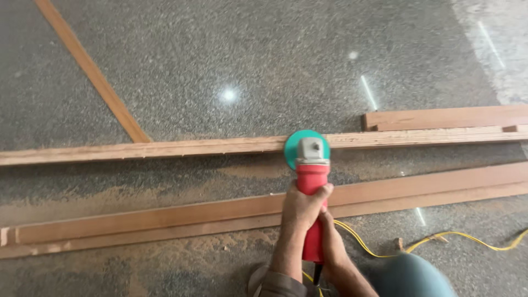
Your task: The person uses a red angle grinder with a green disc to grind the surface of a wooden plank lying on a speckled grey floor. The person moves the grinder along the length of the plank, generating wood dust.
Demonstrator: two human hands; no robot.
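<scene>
A red angle grinder [312, 177] with a grey head and a green sanding disc [293, 144] rests on a long thin wooden strip [165, 147] that lies across the floor. My left hand [302, 207] grips the middle of the red body from above. My right hand [331, 237] holds the rear of the tool, just behind the left hand. Both forearms come up from the bottom edge, over a second, wider long board [165, 218] nearer to me.
A yellow cable [467, 236] snakes over the speckled grey floor at lower right. Another short board [440, 117] lies behind the strip at right, and a thin strip [93, 74] runs diagonally at upper left. Sawdust [110, 195] covers the floor between the boards. My knee [410, 275] shows at the bottom.
</scene>
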